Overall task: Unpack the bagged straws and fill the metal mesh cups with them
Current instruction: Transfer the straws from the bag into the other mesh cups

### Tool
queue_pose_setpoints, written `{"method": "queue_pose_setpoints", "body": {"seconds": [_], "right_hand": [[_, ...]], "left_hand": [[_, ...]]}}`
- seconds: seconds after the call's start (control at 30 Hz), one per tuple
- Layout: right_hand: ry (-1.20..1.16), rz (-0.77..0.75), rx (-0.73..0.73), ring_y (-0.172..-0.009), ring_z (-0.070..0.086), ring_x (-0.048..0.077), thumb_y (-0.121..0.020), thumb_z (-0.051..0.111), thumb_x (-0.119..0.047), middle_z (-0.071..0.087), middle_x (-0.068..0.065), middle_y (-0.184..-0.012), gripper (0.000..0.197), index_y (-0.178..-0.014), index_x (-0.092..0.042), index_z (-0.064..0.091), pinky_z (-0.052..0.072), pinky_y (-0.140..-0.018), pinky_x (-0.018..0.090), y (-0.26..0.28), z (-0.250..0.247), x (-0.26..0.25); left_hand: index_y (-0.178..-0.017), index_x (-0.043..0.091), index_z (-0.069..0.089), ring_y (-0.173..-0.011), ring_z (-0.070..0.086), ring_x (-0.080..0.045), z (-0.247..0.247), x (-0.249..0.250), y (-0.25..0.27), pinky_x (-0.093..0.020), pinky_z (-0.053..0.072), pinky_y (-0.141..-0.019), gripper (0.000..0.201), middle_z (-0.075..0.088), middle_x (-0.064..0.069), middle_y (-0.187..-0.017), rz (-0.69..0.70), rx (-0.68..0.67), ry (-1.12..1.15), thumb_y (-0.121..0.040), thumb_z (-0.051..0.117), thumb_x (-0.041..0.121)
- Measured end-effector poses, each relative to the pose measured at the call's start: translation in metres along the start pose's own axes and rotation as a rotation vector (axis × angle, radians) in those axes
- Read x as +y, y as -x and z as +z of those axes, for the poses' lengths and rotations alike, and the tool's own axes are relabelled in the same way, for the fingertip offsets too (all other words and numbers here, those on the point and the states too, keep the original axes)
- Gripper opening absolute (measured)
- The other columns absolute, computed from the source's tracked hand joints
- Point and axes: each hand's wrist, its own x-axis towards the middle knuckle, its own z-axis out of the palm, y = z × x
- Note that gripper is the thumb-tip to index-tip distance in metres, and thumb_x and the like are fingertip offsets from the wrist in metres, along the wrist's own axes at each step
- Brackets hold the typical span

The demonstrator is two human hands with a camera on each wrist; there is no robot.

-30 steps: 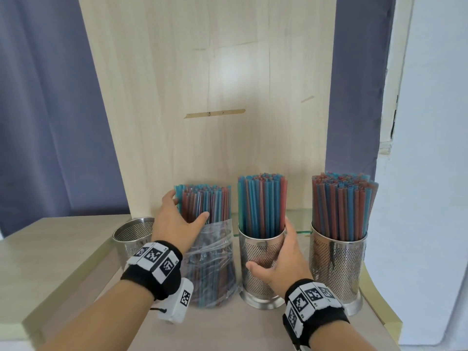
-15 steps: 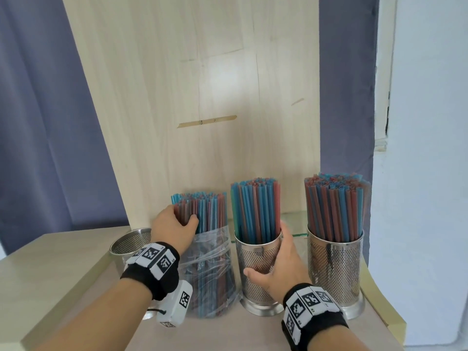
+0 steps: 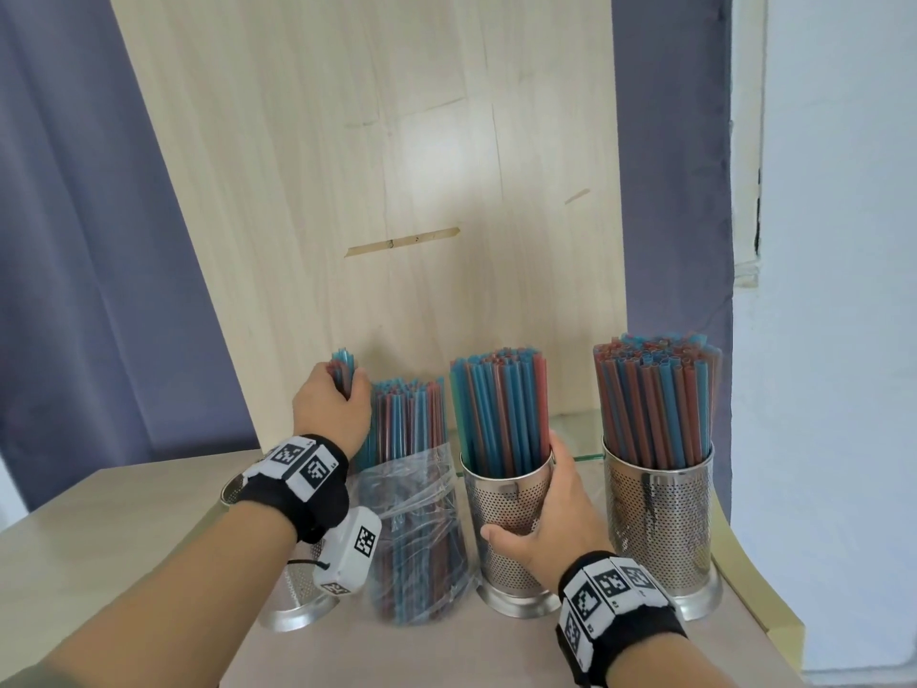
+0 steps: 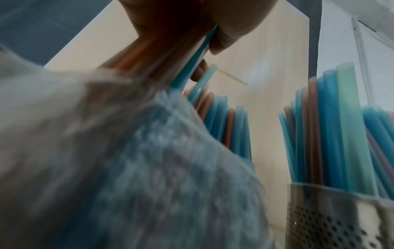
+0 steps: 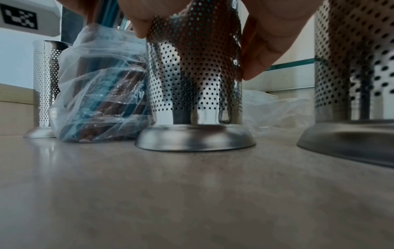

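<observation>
A clear plastic bag [image 3: 414,528] of blue and red straws [image 3: 409,419] stands upright on the table. My left hand [image 3: 332,409] grips a small bunch of straws [image 3: 343,372] raised above the others in the bag; the left wrist view shows that bunch [image 4: 170,55] in the fingers. My right hand [image 3: 551,518] holds the middle mesh cup [image 3: 506,508], partly filled with straws [image 3: 501,404]. The right wrist view shows thumb and fingers around that cup [image 5: 194,80]. The right cup [image 3: 660,518] is packed full. An empty cup [image 3: 293,593] stands at the left, mostly behind my left wrist.
A tall wooden board [image 3: 397,191] rises right behind the cups. Crumpled empty plastic [image 5: 275,109] lies between the middle and right cups. The table [image 3: 124,528] extends left; its edge drops off at the right [image 3: 774,633]. Blue curtains hang behind.
My left hand has closed on a bunch of straws and lifted it upward out of the bag. The right hand stays on the middle cup. The head view has tilted.
</observation>
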Motion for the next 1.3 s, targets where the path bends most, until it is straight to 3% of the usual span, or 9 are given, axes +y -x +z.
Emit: {"method": "queue_pose_setpoints", "body": {"seconds": [0.23,0.53,0.63,0.73,0.83,0.97,1.07,1.23,1.3], "right_hand": [[0.012,-0.006,-0.007,-0.132,0.044,0.011,-0.045,0.078,-0.063,0.041,-0.012,-0.146,0.132,-0.148,-0.041,0.0,0.043,-0.109,0.04,-0.001,-0.001,-0.001],[0.005,-0.034,-0.015,-0.136,0.039,0.012,-0.052,0.083,-0.056,0.037,-0.009,-0.15,0.128,-0.148,-0.043,-0.001,0.038,-0.113,0.037,0.001,-0.002,-0.001],[0.003,-0.042,-0.018,-0.135,0.039,0.012,-0.054,0.084,-0.054,0.037,-0.008,-0.15,0.13,-0.15,-0.039,-0.002,0.037,-0.113,0.035,0.001,-0.002,-0.001],[0.008,-0.042,-0.016,-0.134,0.04,0.011,-0.052,0.083,-0.056,0.037,-0.009,-0.149,0.13,-0.15,-0.04,-0.002,0.037,-0.113,0.035,0.001,-0.001,-0.001],[-0.002,-0.038,-0.01,-0.133,0.041,0.01,-0.048,0.081,-0.06,0.04,-0.01,-0.147,0.13,-0.148,-0.042,0.0,0.039,-0.113,0.038,0.0,0.0,0.0],[-0.006,-0.04,-0.014,-0.135,0.04,0.011,-0.05,0.084,-0.055,0.038,-0.009,-0.149,0.131,-0.149,-0.04,0.0,0.037,-0.114,0.036,0.0,-0.001,-0.001],[-0.019,-0.045,-0.011,-0.134,0.041,0.011,-0.053,0.087,-0.049,0.039,-0.01,-0.148,0.128,-0.148,-0.043,0.001,0.036,-0.113,0.035,0.001,-0.002,-0.002],[-0.054,-0.075,0.0,-0.124,0.043,0.003,-0.054,0.09,-0.041,0.042,-0.016,-0.137,0.122,-0.144,-0.047,0.008,0.035,-0.108,0.026,0.002,-0.004,-0.005],[-0.054,-0.072,-0.002,-0.125,0.044,0.004,-0.053,0.089,-0.043,0.043,-0.016,-0.138,0.123,-0.146,-0.044,0.009,0.036,-0.11,0.028,0.002,-0.003,-0.004]], "left_hand": [[-0.102,0.007,0.055,-0.08,0.068,-0.031,-0.01,0.02,-0.026,-0.045,0.055,-0.08,0.025,0.069,-0.01,-0.086,0.021,0.062,0.173,-0.096,0.051,0.031],[-0.08,0.029,0.043,-0.076,0.065,-0.036,-0.055,0.061,-0.058,-0.052,0.056,-0.073,0.031,0.067,-0.016,-0.089,0.092,0.227,0.295,-0.079,0.042,0.06],[-0.086,0.025,0.046,-0.065,0.064,-0.021,-0.074,0.08,-0.061,-0.045,0.058,-0.071,0.023,0.067,-0.015,-0.089,0.14,0.261,0.37,-0.089,0.047,0.048],[-0.087,0.025,0.045,-0.049,0.055,0.0,-0.094,0.099,-0.059,-0.024,0.054,-0.06,0.013,0.061,-0.005,-0.08,0.196,0.335,0.46,-0.097,0.05,0.032],[-0.089,0.025,0.044,-0.05,0.054,-0.001,-0.114,0.114,-0.05,-0.02,0.051,-0.058,0.012,0.057,0.003,-0.072,0.254,0.385,0.572,-0.097,0.052,0.03],[-0.1,0.012,0.047,-0.053,0.052,-0.006,-0.123,0.117,-0.031,-0.023,0.051,-0.059,0.017,0.054,0.007,-0.066,0.282,0.32,0.706,-0.098,0.052,0.028],[-0.094,0.017,0.047,-0.053,0.051,-0.008,-0.122,0.112,-0.015,-0.028,0.05,-0.059,0.012,0.054,0.011,-0.06,0.318,0.288,0.769,-0.098,0.051,0.027],[-0.095,0.012,0.045,-0.051,0.051,-0.008,-0.133,0.118,-0.006,-0.031,0.048,-0.058,0.015,0.053,0.012,-0.057,0.411,0.424,0.876,-0.097,0.05,0.026],[-0.098,0.006,0.044,-0.05,0.051,-0.009,-0.141,0.123,-0.008,-0.031,0.048,-0.058,0.021,0.053,0.011,-0.057,0.439,0.464,0.909,-0.097,0.05,0.026]]}}
